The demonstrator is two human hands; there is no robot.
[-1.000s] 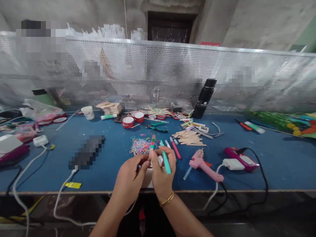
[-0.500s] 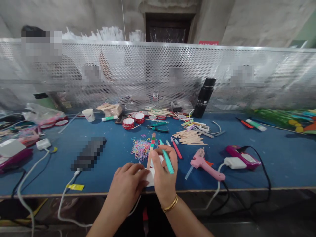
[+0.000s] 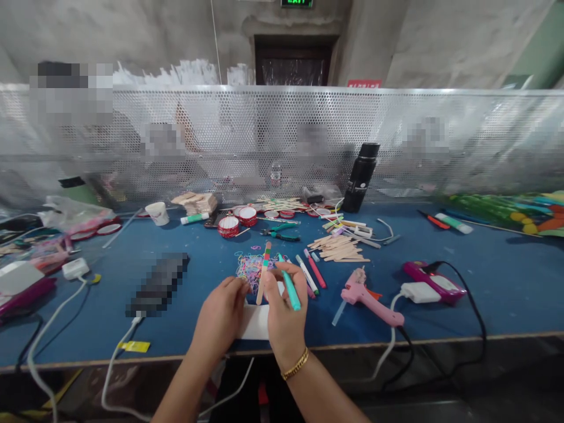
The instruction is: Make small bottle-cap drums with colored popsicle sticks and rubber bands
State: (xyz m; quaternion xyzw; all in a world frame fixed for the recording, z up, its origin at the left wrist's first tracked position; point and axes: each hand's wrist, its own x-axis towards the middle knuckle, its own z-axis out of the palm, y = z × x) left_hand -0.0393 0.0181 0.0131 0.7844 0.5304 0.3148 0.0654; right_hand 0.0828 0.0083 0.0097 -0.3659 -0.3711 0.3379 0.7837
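My right hand (image 3: pixel 286 311), wearing a gold bracelet, is closed around a teal marker (image 3: pixel 291 294), its far end pointing up and left. Against the right thumb rests a wooden craft stick (image 3: pixel 261 288) with coloured bands, green and red, near its top. My left hand (image 3: pixel 220 314) is curled just left of the stick, fingertips pinched together; what they hold, if anything, is hidden. White paper (image 3: pixel 254 324) lies on the table under and between both hands. Beyond them is a pile of small colourful rubber bands (image 3: pixel 249 267), partly behind the stick.
Several markers (image 3: pixel 315 270) and plain craft sticks (image 3: pixel 339 247) lie right of my hands. A pink glue gun (image 3: pixel 370 302) with a cord is further right. Pliers (image 3: pixel 282 233), small red drums (image 3: pixel 228 227) and a black bottle (image 3: pixel 361 179) stand towards the perforated screen (image 3: pixel 247 129). A phone (image 3: pixel 158 282) charges left.
My left hand has moved off the stick's lower end, slightly left and up. The stick has shifted left with my right hand, and more of the white paper shows.
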